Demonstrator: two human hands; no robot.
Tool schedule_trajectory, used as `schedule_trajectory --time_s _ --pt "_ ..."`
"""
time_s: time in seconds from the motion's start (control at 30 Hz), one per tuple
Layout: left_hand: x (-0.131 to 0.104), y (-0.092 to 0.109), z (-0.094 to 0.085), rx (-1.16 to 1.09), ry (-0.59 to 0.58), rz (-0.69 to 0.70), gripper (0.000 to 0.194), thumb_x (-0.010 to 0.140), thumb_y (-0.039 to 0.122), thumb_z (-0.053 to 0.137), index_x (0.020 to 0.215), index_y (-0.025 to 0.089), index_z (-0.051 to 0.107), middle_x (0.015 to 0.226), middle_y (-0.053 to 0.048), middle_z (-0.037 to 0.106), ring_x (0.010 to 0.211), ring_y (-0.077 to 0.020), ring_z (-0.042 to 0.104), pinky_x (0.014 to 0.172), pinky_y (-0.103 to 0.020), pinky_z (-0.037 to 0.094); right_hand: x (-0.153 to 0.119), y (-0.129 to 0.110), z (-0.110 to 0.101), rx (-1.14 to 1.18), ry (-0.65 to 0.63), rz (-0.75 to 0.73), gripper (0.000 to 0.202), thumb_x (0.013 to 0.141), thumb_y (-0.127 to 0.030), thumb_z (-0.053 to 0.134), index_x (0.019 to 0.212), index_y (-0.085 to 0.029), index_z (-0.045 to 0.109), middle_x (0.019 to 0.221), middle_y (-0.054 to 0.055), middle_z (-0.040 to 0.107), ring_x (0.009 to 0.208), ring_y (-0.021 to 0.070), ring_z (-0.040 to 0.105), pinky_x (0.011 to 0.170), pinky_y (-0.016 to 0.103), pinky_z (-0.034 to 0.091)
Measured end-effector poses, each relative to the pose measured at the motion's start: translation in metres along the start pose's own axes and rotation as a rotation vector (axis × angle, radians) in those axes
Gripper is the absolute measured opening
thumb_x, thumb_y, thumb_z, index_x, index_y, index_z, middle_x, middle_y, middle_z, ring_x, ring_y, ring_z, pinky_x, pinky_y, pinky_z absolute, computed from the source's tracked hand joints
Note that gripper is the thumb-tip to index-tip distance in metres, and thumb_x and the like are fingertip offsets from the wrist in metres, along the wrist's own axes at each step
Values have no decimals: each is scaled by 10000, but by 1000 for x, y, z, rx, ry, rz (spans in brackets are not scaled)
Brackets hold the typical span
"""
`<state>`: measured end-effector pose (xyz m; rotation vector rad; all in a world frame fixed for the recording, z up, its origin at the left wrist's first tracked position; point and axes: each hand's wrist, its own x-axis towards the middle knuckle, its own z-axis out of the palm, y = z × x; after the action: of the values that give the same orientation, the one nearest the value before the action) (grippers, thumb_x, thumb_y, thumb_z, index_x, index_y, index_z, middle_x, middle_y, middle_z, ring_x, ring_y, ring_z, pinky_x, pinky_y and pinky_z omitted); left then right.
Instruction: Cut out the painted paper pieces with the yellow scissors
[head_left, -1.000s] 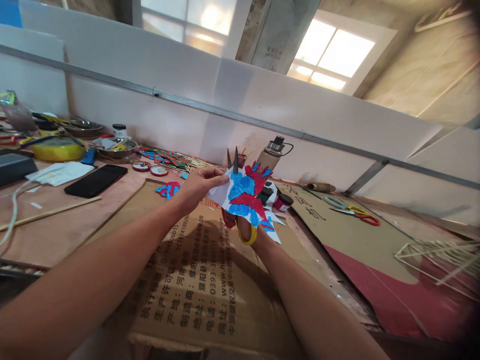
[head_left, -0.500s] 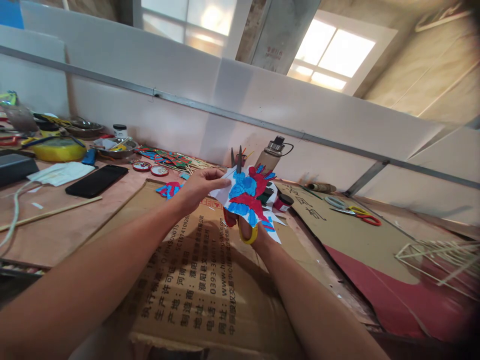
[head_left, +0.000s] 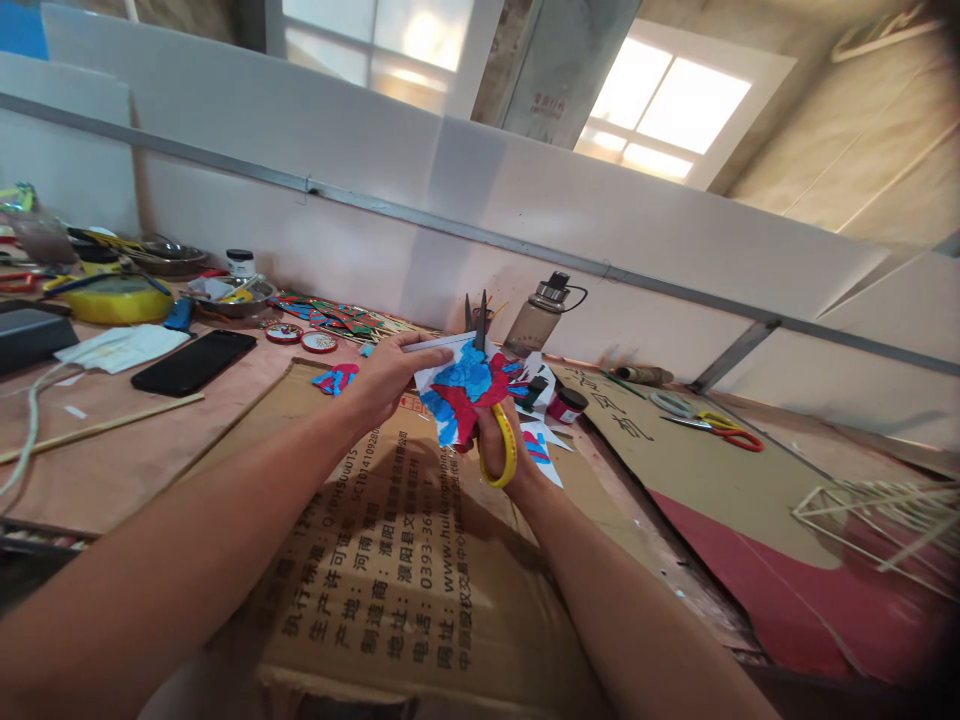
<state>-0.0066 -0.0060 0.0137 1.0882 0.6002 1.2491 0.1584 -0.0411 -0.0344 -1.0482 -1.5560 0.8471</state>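
A white paper painted blue and red [head_left: 474, 378] is pinched at its left edge by my left hand [head_left: 390, 375]. My right hand [head_left: 499, 445] is closed on scissors [head_left: 498, 470]; a yellow handle loop shows around the fingers. Their dark blades point up past the paper's top edge and stand apart. Part of my right hand is hidden behind the paper. Both hands are above a printed cardboard sheet [head_left: 360, 580]. Just left of my left hand lies a small red and blue painted piece [head_left: 336, 379].
A bottle [head_left: 536, 315] stands behind the hands, with a paint jar [head_left: 567, 405] to the right. Another pair of scissors [head_left: 712, 430] lies farther right, near a stick frame [head_left: 885, 520]. A black phone [head_left: 193, 362] and metal bowls [head_left: 232, 294] are on the left.
The painted paper has turned and shifted slightly left and down, and its lower right part has swung in. More of the yellow handle now shows. My left hand has moved slightly left.
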Motion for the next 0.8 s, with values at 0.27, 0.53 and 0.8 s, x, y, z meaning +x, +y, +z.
schedule_trajectory --time_s 0.27,0.53,0.8 --pt "6 -7 -4 -71 -84 -73 298 650 285 907 857 127 763 816 -82 765 645 -160 667 581 -269 513 -3 -8 3 96 49 74 495 781 -641 693 660 -267 392 459 -58 397 413 120 399 426 275 367" --pt "7 -8 -7 3 -138 -57 325 580 200 896 855 122 742 797 -64 746 632 -144 642 599 -275 500 -1 -7 2 118 41 42 500 776 -652 700 670 -268 397 474 -75 355 396 105 364 406 267 337" --pt "2 -1 -5 -25 -39 -4 343 591 191 917 853 166 697 748 -10 708 616 -126 608 574 -266 461 3 -4 3 252 0 50 561 715 -643 805 769 -279 381 535 -108 314 414 84 278 379 247 294"
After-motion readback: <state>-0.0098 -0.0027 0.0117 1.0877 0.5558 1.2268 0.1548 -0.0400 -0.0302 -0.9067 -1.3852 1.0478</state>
